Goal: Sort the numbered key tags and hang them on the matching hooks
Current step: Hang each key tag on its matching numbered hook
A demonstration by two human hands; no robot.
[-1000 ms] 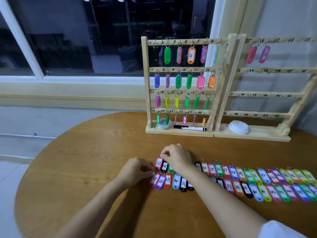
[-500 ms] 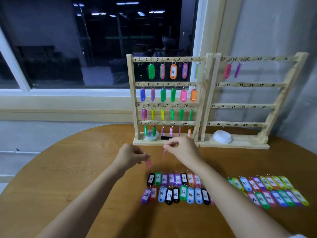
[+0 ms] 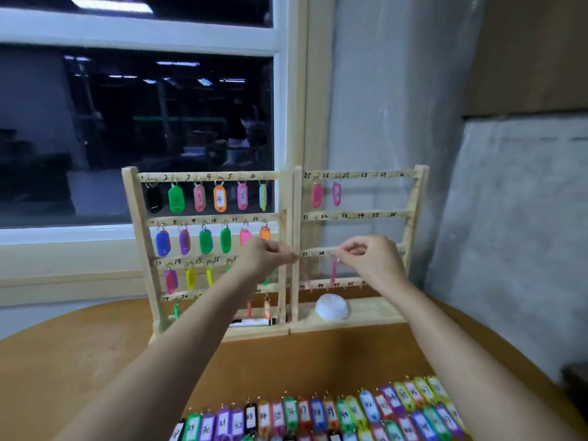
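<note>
Both hands are raised in front of the right rack point(image 3: 413, 198), which stands at the far edge of the table point(image 3: 95, 361), touching the left rack point(image 3: 136, 218). The right hand point(image 3: 374, 261) pinches the ring of a pink tag point(image 3: 333, 272) between thumb and fingertips, level with the third rail; the tag hangs straight down, long axis upright, ring on top. The left hand point(image 3: 264, 261), fingers drawn together in a narrow pinch, holds a second pink tag point(image 3: 306, 276), which also hangs lengthwise downward, a little tilted and blurred. The left hand and forearm cover part of the left rack's lower rails; its hooks carry coloured tags. Two pink tags already hang on the right rack's top rail. A white lid point(image 3: 331, 308) lies on the right rack's base, and a marker point(image 3: 254, 322) on the left rack's base. Rows of loose tags point(image 3: 318, 415) lie flat along the near edge of the table, between the forearms and out past the right one.
</note>
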